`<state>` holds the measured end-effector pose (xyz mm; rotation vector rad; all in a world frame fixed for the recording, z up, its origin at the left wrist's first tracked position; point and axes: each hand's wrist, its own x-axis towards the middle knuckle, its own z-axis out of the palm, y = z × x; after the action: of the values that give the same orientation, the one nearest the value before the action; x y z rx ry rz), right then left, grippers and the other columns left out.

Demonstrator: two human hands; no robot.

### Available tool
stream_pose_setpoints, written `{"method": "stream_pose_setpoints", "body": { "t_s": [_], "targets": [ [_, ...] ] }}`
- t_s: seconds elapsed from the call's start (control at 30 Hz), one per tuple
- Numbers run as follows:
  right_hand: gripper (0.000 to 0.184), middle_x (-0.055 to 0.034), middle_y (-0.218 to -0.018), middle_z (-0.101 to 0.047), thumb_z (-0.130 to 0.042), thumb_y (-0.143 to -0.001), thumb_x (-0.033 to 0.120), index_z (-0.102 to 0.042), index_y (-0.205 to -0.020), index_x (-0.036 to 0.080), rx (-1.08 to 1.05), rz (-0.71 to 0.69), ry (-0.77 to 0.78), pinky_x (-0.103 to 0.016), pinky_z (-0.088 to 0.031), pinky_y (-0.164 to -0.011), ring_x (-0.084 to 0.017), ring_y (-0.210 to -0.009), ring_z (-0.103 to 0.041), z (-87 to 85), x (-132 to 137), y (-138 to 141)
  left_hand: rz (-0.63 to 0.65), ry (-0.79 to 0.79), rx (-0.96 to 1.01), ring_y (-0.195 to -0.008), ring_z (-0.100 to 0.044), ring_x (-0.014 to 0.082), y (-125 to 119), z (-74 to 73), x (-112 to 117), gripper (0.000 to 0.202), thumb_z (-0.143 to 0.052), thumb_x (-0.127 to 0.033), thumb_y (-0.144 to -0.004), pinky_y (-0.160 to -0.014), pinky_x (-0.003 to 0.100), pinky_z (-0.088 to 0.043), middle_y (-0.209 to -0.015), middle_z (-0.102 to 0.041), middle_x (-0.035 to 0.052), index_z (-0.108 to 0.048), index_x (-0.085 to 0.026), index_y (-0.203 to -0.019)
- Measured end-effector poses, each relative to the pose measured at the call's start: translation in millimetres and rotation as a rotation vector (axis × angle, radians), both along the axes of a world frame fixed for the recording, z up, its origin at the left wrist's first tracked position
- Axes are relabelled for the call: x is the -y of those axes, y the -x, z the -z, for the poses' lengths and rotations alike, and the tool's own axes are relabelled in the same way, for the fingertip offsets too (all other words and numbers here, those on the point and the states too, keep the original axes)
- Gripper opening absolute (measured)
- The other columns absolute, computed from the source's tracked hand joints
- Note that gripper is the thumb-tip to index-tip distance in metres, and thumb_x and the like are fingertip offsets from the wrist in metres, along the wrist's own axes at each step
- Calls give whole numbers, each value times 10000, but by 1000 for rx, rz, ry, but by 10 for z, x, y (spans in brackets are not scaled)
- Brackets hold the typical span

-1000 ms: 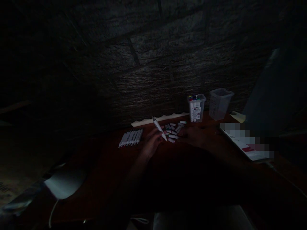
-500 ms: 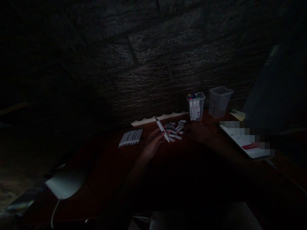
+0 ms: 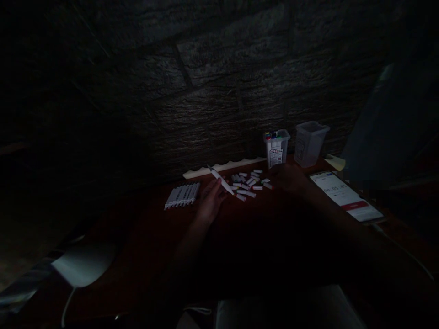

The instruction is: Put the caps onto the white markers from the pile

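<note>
My left hand is closed around a white marker, which tilts with its narrow grey end up and to the left. To the right of that hand lies a loose pile of small white marker caps, some with coloured ends. My right hand hovers at the pile's right side, nearest a cap with a red end. Its fingers are too dark to make out, so whether they hold anything is unclear. Left of my left hand, several white markers lie side by side in a row.
A clear plastic box with coloured-cap markers stands by the brick wall, with another clear box beside it. A lit phone with a cable lies at the right. A white corded object is at the lower left.
My right hand has drawn away from the caps toward the right and uncovered more of them. My left hand still holds the marker, slightly farther left in view; the camera has shifted a little.
</note>
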<state>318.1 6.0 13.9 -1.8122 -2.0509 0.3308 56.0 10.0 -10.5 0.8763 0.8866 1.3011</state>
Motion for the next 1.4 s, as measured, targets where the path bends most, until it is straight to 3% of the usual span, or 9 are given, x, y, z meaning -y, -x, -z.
{"method": "stream_pose_setpoints", "body": {
  "t_s": [0.27, 0.47, 0.6, 0.67, 0.83, 1.03, 1.13, 1.27, 1.4],
  "targets": [
    [216, -93, -853, -746, -561, -860, 246, -753, -890, 150, 5, -42, 117, -262, -470, -669, -209, -791, -684, 50, 15, -18, -4, 6, -21, -691, -600, 102, -9, 8, 13, 365, -833, -375, -626, -651, 228, -449, -860, -711, 18, -719, -187, -918],
    [283, -96, -1104, -698, -541, -890, 352, -710, -1045, 187, -30, -59, -137, -296, -484, -840, -222, -978, -652, 165, 12, 236, 34, -40, -44, -741, -619, 120, -42, 27, 30, 351, -830, -349, -638, -640, 220, -445, -861, -717, 27, -702, -182, -918],
    [310, -72, -1201, -663, -478, -901, 164, -690, -1120, 216, 29, -183, -167, -301, -447, -948, -205, -1083, -615, 252, -29, 357, 21, -38, -51, -728, -618, 116, -45, 24, 40, 319, -826, -339, -645, -634, 217, -444, -860, -718, 25, -691, -179, -886],
    [333, -65, -1180, -674, -455, -897, 119, -707, -1083, 231, 71, -239, -141, -296, -451, -934, -201, -1068, -621, 265, -61, 354, 12, -35, -47, -720, -619, 116, -46, 19, 43, 320, -830, -338, -637, -633, 217, -443, -844, -717, 21, -687, -179, -875],
    [245, -83, -1112, -690, -497, -922, 252, -721, -1008, 204, 101, -239, -123, -298, -463, -880, -209, -1007, -637, 241, -89, 289, 4, -21, -30, -699, -613, 109, -48, 4, 44, 325, -832, -332, -633, -630, 215, -436, -850, -726, 23, -680, -182, -877],
    [246, -84, -1100, -707, -530, -910, 264, -701, -1079, 214, 132, -229, -57, -293, -464, -850, -212, -971, -653, 242, -66, 285, 15, -7, -4, -713, -622, 109, -45, -9, 48, 321, -838, -320, -625, -644, 218, -442, -851, -720, 18, -670, -175, -858],
    [219, -64, -1026, -727, -542, -907, 297, -720, -1006, 218, -5, -204, -71, -285, -474, -815, -196, -907, -665, 237, -61, 298, 45, 9, 17, -722, -627, 109, -38, -23, 57, 319, -837, -313, -629, -650, 221, -451, -867, -722, 19, -668, -175, -862],
    [182, -62, -995, -731, -594, -866, 287, -710, -973, 194, -466, -163, -110, -301, -501, -802, -179, -866, -668, 202, -7, 388, 95, -11, 44, -812, -647, 140, -40, -40, 80, 272, -830, -298, -645, -719, 264, -489, -936, -730, 37, -687, -174, -840],
    [203, -64, -985, -718, -641, -818, 334, -688, -938, 177, -875, -286, -40, -333, -519, -820, -171, -876, -666, 163, 106, 570, 179, -101, 28, -851, -657, 168, -68, -42, 128, 248, -829, -298, -648, -776, 301, -512, -919, -732, 38, -728, -171, -836]
  ]
}}
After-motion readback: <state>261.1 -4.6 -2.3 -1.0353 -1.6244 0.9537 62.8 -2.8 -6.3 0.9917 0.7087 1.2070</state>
